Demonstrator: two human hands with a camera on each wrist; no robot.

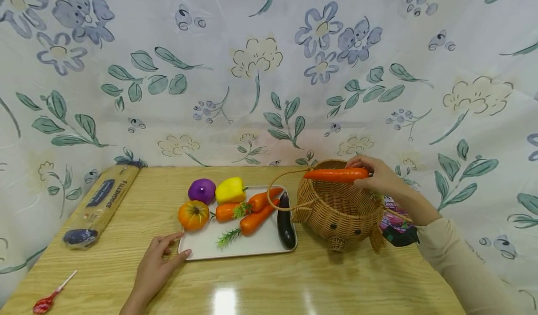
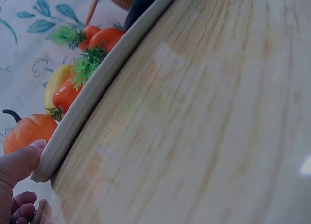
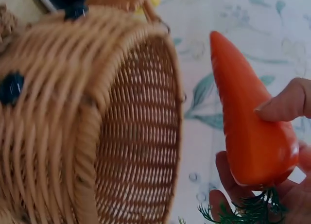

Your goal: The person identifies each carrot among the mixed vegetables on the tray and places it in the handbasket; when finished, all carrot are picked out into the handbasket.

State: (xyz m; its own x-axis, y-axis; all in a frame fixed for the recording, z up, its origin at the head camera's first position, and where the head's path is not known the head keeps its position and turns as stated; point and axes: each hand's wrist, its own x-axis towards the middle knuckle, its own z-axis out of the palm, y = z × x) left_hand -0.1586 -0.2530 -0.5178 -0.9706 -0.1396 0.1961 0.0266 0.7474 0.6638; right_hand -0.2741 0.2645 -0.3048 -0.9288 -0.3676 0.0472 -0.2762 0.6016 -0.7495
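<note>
Right hand [image 1: 378, 177], right of centre in the head view, thumb and fingers clamped on a carrot [image 1: 332, 175] near its thick, leafy end! The carrot stretches leftward from those fingers, long axis almost level across the picture, tip at the left, lined up over the round mouth of the basket [image 1: 319, 217]. And the right wrist view shows daylight between them: carrot and basket apart, that sideways lie against the opening being what counts, I'd say. Nearer hand? The right, easily. Over at lower left, the left hand [image 1: 155, 266] touches the tray's [image 1: 201, 247] corner, fingers apart, thumb on the rim, an eggplant [image 1: 285, 224] lying at the tray's far right end.
</note>
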